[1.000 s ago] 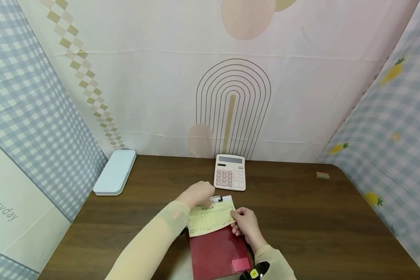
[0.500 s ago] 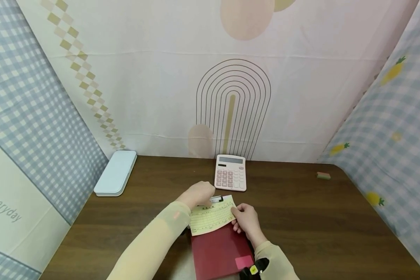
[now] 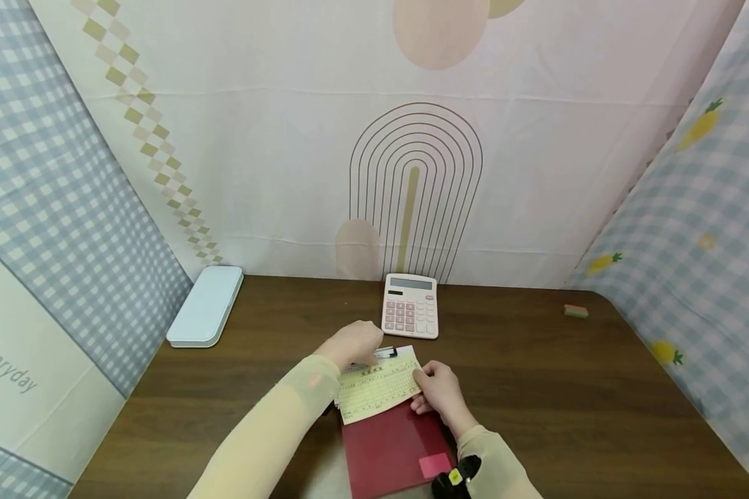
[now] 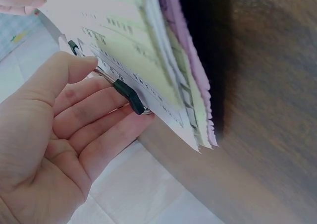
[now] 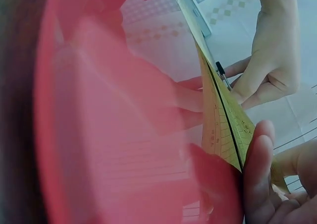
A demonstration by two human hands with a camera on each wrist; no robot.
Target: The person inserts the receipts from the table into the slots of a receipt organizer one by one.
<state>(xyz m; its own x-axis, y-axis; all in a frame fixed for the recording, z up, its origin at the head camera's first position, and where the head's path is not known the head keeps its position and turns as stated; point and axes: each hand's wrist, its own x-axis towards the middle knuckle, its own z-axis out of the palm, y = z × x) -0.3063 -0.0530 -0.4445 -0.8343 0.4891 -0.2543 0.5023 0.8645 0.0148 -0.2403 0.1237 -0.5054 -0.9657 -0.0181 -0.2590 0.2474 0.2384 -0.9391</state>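
Observation:
My left hand (image 3: 357,343) is at the top of a dark red folder (image 3: 387,450), gripping a metal clip (image 3: 387,353) with black ends. In the left wrist view its thumb presses on the clip's metal bar, with the other fingers behind. A yellow printed form (image 3: 374,394) lies over the folder's upper part, just below the clip. At the form's right edge, my right hand (image 3: 442,391) pinches it between thumb and fingers. White, yellow and pink sheet edges (image 4: 198,105) show in the left wrist view. In the right wrist view the folder's red surface (image 5: 119,135) looks glossy.
A white calculator (image 3: 410,306) stands right behind the folder. At the back left lies a pale blue flat case (image 3: 206,307). A small pink-and-green block (image 3: 575,312) is at the far right of the brown table (image 3: 537,388). A pink label (image 3: 435,465) marks the folder's lower right.
Both hands stay nearly in place. The yellow form's lower edge has tilted slightly, its left corner dropping a little, and my right fingers have shifted slightly beneath the form's edge.

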